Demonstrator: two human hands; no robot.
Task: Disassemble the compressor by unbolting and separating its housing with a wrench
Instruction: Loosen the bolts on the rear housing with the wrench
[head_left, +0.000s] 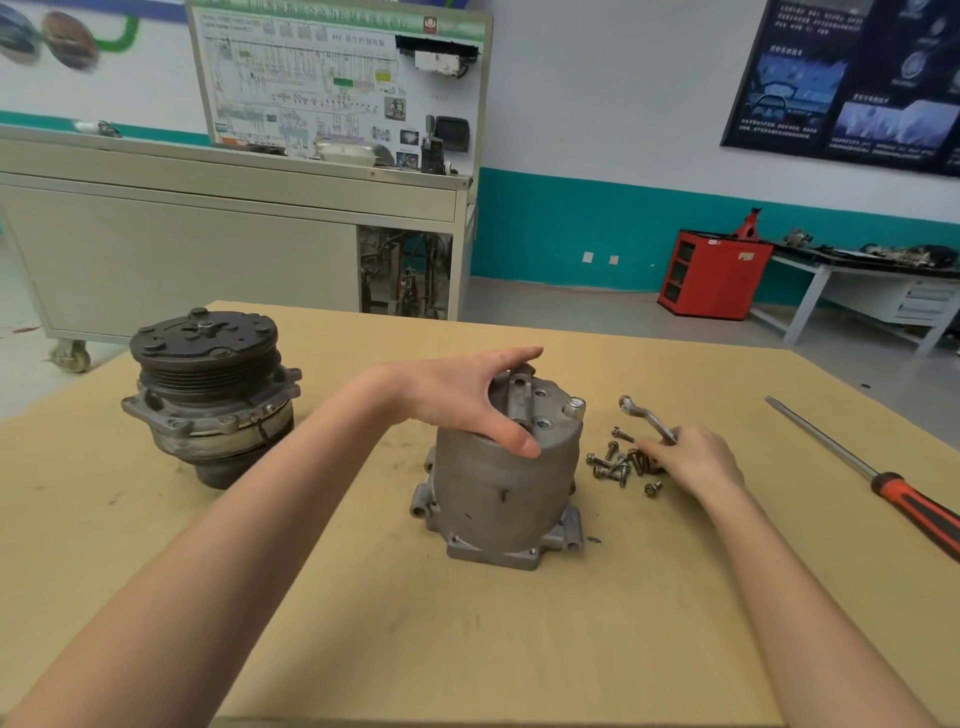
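A grey aluminium compressor housing (506, 493) stands upright in the middle of the tan table. My left hand (467, 397) grips its top end, thumb on the near side and fingers over the far rim. The front part of the compressor with its black clutch pulley (208, 395) stands apart at the left. My right hand (696, 460) lies on the table to the right of the housing and holds the handle of a ring wrench (641, 415). Several loose bolts (621, 465) lie in a heap between the housing and my right hand.
A long screwdriver (878, 475) with a red and black handle lies at the table's right edge. Beyond the table (467, 649) stand a grey training bench on castors (234, 234), a red tool cabinet (714, 273) and a side bench (883, 291).
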